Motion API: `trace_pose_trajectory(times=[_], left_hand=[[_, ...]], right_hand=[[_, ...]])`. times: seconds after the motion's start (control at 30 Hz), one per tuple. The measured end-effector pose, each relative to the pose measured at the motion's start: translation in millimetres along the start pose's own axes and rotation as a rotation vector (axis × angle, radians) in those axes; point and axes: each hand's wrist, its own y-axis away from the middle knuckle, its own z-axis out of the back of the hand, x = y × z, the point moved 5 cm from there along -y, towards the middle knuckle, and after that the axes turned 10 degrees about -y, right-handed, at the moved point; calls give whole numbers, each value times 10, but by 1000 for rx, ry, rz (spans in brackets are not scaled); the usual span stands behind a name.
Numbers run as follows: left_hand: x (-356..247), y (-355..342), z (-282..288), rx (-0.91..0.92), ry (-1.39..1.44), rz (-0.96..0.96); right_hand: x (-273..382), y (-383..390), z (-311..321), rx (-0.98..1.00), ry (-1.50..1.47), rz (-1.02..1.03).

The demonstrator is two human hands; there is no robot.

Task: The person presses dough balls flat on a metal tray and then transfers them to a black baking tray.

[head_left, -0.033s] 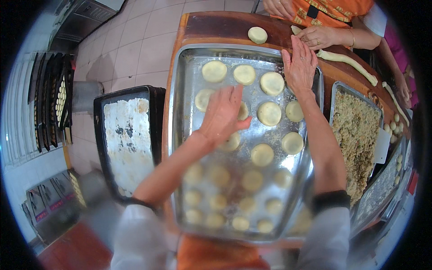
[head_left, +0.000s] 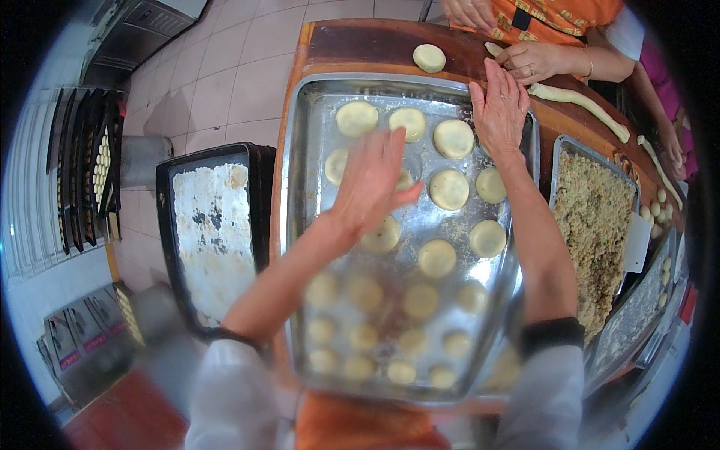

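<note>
Nothing has shifted since the earlier frame: the left hand still hovers flat and released over the pale dough discs (round, flattened, in rows) on the metal tray; the right hand, fingers spread and released, stays on the tray's far rim.

No packages or screens in view. Possible labels only: small red-and-pale tags on fronts of grey machine units at lower left, too blurred to tell shape exactly. Small red patch at far right edge beside trays, unclear whether label. White flat card-like piece at right edge of crumb-filled tray, plain, no visible marking.
</note>
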Motion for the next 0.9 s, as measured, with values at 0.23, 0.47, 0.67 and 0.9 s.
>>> trace_pose_trajectory(times=[0.23, 0.47, 0.67, 0.9], left_hand=[[230, -564, -423, -77, -155, -76], [220, -520, -361, -14, -232, -184], [178, -487, -558, -75, -182, -355], [242, -397, -589, -24, -222, -353]], right_hand=[[56, -2, -45, 61, -2, -31], [3, 11, -50, 105, -17, -55], [-5, -5, -52, 59, -88, -12], [-194, -111, 384, 642, -546, -261]])
